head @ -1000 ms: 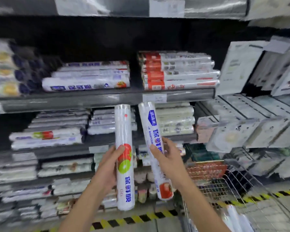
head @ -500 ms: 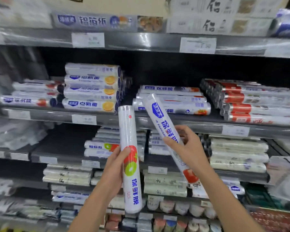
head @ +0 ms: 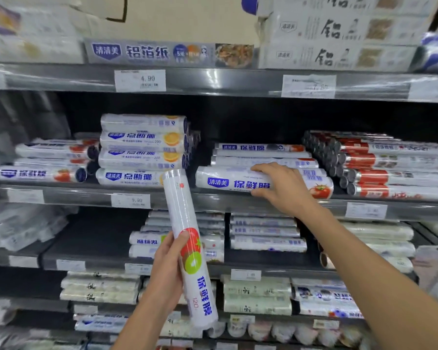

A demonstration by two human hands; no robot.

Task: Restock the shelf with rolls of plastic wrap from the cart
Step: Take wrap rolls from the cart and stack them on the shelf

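You have two rolls of plastic wrap, one in each hand. Your left hand (head: 166, 269) has its grip wrapped round the upright roll (head: 180, 203), low in the centre of the frame, in front of the shelves. Your right hand (head: 281, 188), right of centre, grips the lying roll (head: 225, 181) at the front of the middle shelf (head: 213, 199), fingers over it and thumb under. At least three stacked rolls (head: 261, 155) lie behind it. To their left are four orange-marked rolls (head: 142, 147).
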